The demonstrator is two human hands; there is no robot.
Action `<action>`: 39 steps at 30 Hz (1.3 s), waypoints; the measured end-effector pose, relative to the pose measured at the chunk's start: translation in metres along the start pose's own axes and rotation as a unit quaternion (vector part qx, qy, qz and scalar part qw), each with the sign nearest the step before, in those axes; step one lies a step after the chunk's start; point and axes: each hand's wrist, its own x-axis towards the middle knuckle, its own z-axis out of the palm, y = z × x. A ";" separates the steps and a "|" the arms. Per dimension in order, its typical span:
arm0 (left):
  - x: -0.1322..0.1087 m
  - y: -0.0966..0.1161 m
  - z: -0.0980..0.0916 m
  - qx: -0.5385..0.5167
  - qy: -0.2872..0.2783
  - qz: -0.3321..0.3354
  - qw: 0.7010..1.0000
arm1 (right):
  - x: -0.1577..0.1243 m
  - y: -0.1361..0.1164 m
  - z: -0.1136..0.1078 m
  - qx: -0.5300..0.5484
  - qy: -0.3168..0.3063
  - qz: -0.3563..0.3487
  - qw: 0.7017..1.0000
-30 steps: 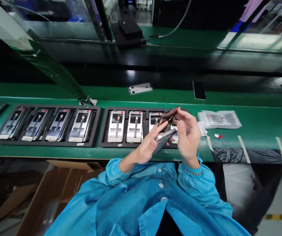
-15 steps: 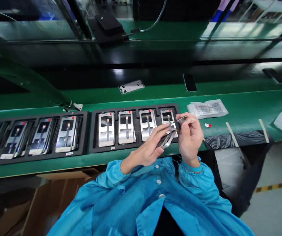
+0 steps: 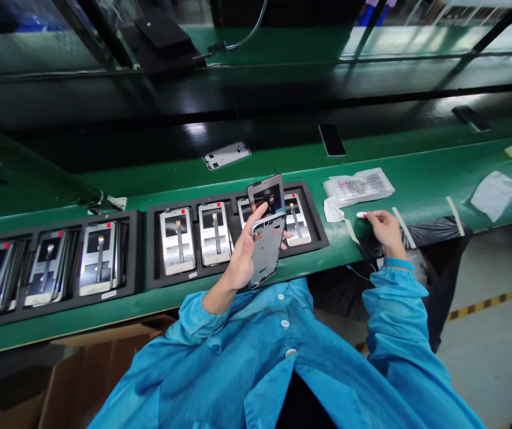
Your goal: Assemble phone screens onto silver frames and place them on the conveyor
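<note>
My left hand [image 3: 243, 256] is closed around two phone parts held above the second tray. One is a phone screen assembly [image 3: 278, 199] with a dark panel and a small gold connector, tilted at the top. The other is a grey phone frame [image 3: 265, 253], lower and nearer my body. My right hand [image 3: 385, 229] is stretched out to the right over the bench, with thumb and fingertips pinched at a small red-and-white piece [image 3: 362, 214]. Below my left hand, the black foam tray [image 3: 318, 233] holds several phone screen assemblies [image 3: 178, 241] in slots.
Another foam tray [image 3: 136, 250] with stacked assemblies stands at left. A clear bag of small parts [image 3: 363, 186] lies behind my right hand. Farther back are a white phone frame [image 3: 225, 156] and a dark phone [image 3: 331, 140]. Black plastic [image 3: 432, 232] is taped along the front edge.
My right hand has left the phone parts and reached right to the red-and-white piece. My left hand now holds both parts alone, the screen assembly raised. The view has shifted slightly right.
</note>
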 end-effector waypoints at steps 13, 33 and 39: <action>0.023 0.037 0.017 -0.178 -0.003 -0.073 0.981 | -0.002 0.005 0.002 -0.278 0.020 -0.047 0.959; 0.011 0.104 0.051 -0.340 -0.051 -0.078 0.936 | -0.021 -0.002 0.016 -0.318 0.117 -0.054 0.939; 0.022 0.098 0.038 -0.407 -0.044 -0.142 0.901 | -0.079 -0.071 0.032 -0.101 0.105 -0.200 0.969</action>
